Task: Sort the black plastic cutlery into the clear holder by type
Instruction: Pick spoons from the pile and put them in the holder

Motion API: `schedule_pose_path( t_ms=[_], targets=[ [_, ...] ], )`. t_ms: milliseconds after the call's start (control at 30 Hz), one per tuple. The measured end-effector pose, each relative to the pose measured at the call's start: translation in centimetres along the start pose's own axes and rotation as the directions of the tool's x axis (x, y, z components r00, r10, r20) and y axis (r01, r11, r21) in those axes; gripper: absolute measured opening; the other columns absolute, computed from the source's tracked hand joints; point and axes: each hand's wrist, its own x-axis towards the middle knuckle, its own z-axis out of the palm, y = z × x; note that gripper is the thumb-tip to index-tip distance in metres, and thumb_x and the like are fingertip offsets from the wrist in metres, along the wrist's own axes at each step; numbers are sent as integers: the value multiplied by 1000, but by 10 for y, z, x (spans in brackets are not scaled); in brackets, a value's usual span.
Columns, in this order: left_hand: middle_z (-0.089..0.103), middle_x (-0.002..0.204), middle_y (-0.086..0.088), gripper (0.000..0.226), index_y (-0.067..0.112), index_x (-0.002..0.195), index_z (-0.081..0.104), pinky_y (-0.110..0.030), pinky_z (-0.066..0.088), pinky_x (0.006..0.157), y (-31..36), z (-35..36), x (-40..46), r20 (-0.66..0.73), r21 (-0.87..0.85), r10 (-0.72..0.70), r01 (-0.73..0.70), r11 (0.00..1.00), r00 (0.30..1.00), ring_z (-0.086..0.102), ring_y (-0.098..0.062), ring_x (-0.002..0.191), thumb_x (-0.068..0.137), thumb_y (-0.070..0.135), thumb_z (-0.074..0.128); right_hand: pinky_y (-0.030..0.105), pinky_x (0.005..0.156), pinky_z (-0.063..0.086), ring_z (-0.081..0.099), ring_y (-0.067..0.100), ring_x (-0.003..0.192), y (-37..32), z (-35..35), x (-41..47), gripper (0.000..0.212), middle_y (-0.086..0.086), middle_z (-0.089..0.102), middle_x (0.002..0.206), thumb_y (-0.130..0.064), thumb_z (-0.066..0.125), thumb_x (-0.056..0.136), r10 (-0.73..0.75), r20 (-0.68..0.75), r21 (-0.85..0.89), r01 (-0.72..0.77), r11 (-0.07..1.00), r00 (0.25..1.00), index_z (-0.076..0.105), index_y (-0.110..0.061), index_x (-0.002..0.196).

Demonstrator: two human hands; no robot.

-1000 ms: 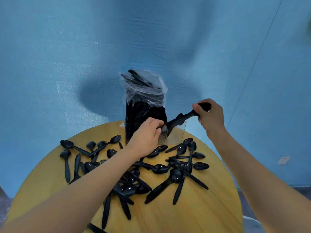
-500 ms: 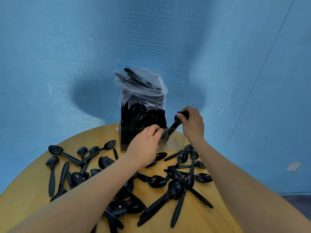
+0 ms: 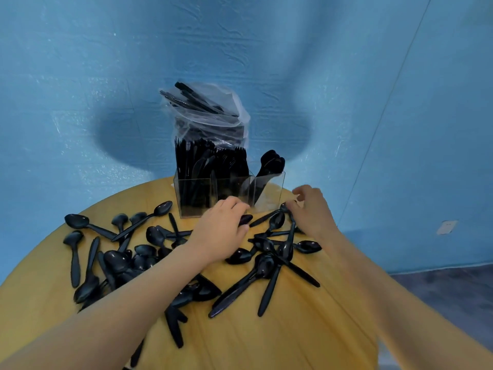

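1. Clear holder (image 3: 229, 193) stands at the far edge of the round bench (image 3: 266, 329) — left compartments packed with upright black cutlery, right compartment holding a few spoons (image 3: 270, 162)
2. Your left hand (image 3: 221, 233) rests over a loose spoon (image 3: 245, 219), fingers curled on it
3. Your right hand (image 3: 310, 209) — fingers bent, touching the spoon pile (image 3: 277, 252); grip cannot be told

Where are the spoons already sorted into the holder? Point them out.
In the head view, the sorted spoons lean in the rightmost compartment of the clear holder, right of the upright forks and just behind the right hand.
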Motion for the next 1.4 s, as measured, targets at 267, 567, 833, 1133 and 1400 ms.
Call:
schedule_pose_path(
  t_ms=[267, 567, 833, 1133, 1400],
  targets=[
    [37, 144, 5, 48, 27, 140, 36, -35, 27, 113, -9, 3, -42, 299, 67, -114, 98, 993, 948, 35, -14, 132, 94, 21, 48, 44, 107, 27, 31, 30, 132, 19, 0, -76, 69, 6, 34, 145, -66, 50, 82, 88, 249, -268, -19, 963, 964, 38, -27, 138],
    [51, 124, 0, 32, 20, 129, 50, -30, 40, 95, 6, 9, -41, 218, 45, -152, 145, 988, 964, 50, -17, 113, 97, 24, 47, 27, 97, 38, 48, 20, 122, 3, 5, -95, 52, 5, 53, 130, -29, 68, 85, 52, 236, 5, -55, 998, 970, 48, -13, 130],
    [55, 118, -2, 29, 15, 125, 53, -25, 42, 85, 22, 0, -41, 115, -184, -199, 217, 959, 973, 53, -18, 107, 97, 24, 49, 18, 82, 33, 51, 12, 103, 2, -4, -103, 26, 2, 60, 113, -9, 64, 88, 143, 170, 153, -169, 974, 975, 61, -11, 114],
    [53, 81, 5, 13, 16, 98, 55, -23, 42, 64, 36, -18, -42, 1, -381, -238, 220, 898, 971, 53, -14, 77, 98, 26, 46, 20, 77, 35, 49, 7, 89, -14, -9, -106, 13, -9, 54, 91, -12, 60, 91, 189, 55, 421, -194, 886, 980, 59, -15, 104],
    [60, 78, 5, 18, 11, 106, 52, -25, 42, 64, 27, -23, -66, 99, -601, -341, 329, 728, 935, 50, -10, 65, 100, 24, 41, 19, 55, 34, 43, 12, 66, -32, 8, -117, 17, -2, 46, 72, -17, 54, 95, 145, 123, 378, -182, 908, 982, 50, -14, 78]
  ],
)
